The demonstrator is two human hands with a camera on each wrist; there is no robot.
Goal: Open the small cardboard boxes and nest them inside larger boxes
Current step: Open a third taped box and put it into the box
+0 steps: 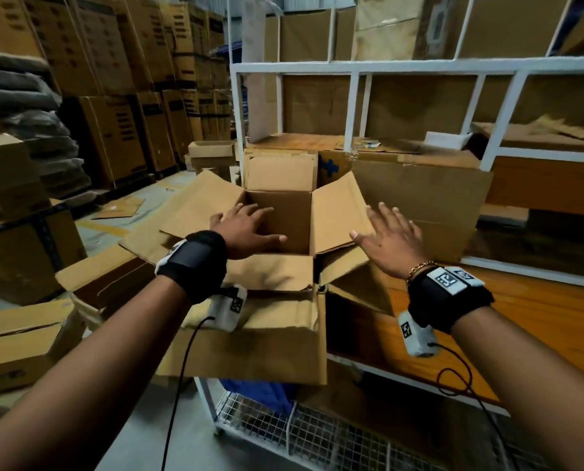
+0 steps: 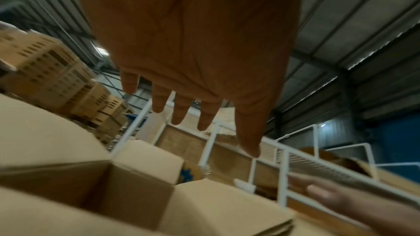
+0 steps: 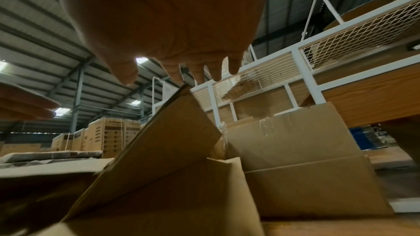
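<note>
An open small cardboard box [image 1: 283, 215] sits with its four flaps spread, nested in a larger open box [image 1: 256, 348] at the end of the wooden shelf. My left hand [image 1: 246, 229] hovers flat over the small box's opening, fingers straight, holding nothing. My right hand [image 1: 390, 239] is spread flat just over the right flap [image 1: 338, 215], fingers straight. In the left wrist view my left hand [image 2: 193, 71] is above the box cavity [image 2: 127, 189]. In the right wrist view the fingers [image 3: 193, 71] are just above the edge of the raised flap [image 3: 159, 141].
A white metal shelf frame [image 1: 355, 68] with wooden boards [image 1: 538, 321] stands to the right. A bigger taped box [image 1: 419, 192] stands behind the small one. Stacked cartons [image 1: 113, 96] fill the left, with loose boxes [image 1: 15, 334] on the floor. A wire basket [image 1: 317, 433] is below.
</note>
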